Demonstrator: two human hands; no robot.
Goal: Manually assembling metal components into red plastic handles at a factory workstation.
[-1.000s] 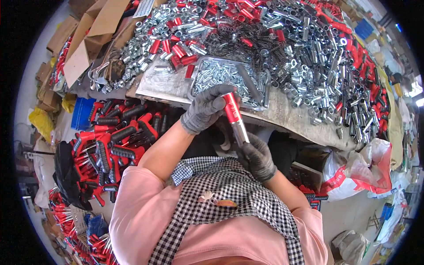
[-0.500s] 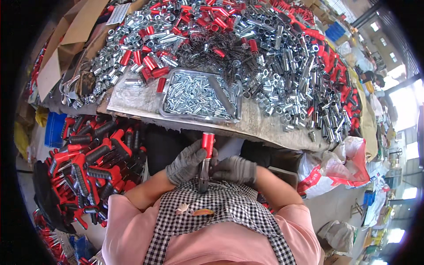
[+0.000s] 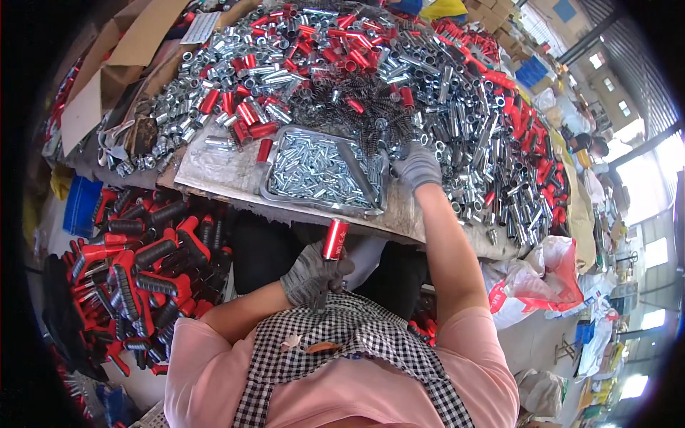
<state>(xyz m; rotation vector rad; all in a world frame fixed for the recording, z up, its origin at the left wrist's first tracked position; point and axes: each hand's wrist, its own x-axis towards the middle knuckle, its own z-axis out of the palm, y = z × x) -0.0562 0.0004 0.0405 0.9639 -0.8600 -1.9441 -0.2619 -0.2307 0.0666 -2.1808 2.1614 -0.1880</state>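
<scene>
My left hand (image 3: 310, 274), in a grey knit glove, is closed around a red metal sleeve (image 3: 335, 240) that stands upright in front of my apron. Below the fingers a darker metal shaft (image 3: 319, 301) shows, joined to it. My right hand (image 3: 419, 170), gloved alike, is stretched out to the table, its fingers bent down into the parts just right of the metal tray (image 3: 325, 207). The fingertips are hidden there, beside the dark coil springs (image 3: 371, 107) and chrome sleeves (image 3: 457, 164). Small silvery pins (image 3: 314, 167) fill the tray, with a flat grey bar (image 3: 358, 173) lying across them.
More red sleeves (image 3: 247, 113) and chrome parts heap over the table. Red-and-black handled tools (image 3: 146, 274) pile up at lower left, near a blue bin (image 3: 82, 207). An open cardboard box (image 3: 135, 43) stands far left; a white-and-red sack (image 3: 535, 282) sits at right.
My right hand has left the held piece and reached forward and right to the parts beside the tray. My left hand still holds the red sleeve, slightly lower.
</scene>
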